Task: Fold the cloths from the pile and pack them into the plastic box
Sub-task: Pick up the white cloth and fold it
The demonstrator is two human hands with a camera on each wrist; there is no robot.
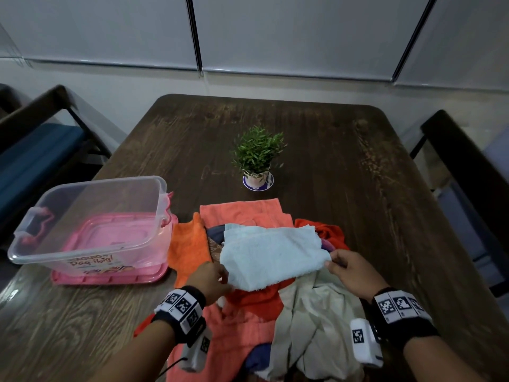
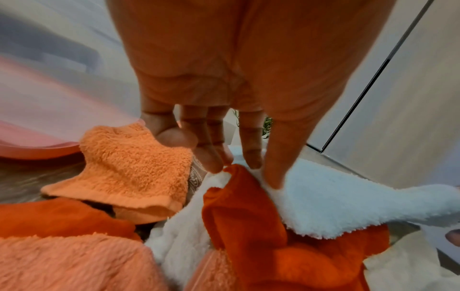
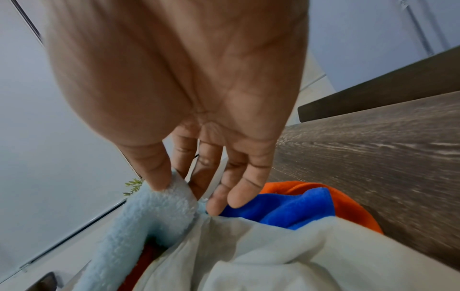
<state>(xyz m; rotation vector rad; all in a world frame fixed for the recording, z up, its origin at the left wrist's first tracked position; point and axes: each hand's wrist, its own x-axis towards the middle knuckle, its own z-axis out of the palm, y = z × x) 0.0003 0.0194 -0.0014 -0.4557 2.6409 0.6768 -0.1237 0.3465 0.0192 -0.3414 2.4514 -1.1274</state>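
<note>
The pale blue towel [image 1: 271,255] lay part-folded on top of the pile of cloths [image 1: 248,312], the left hand [image 1: 210,279] pinching its near-left corner and the right hand [image 1: 351,271] pinching its right edge. The plastic box [image 1: 91,221], left of the pile on its pink lid [image 1: 110,277], held nothing. By my reckoning the work had barely begun: every cloth remained unpacked.

Dim, flat indoor light with soft shadows; wide-angle bending at the edges; both wrist views are blurred and smeared toward their borders
</note>
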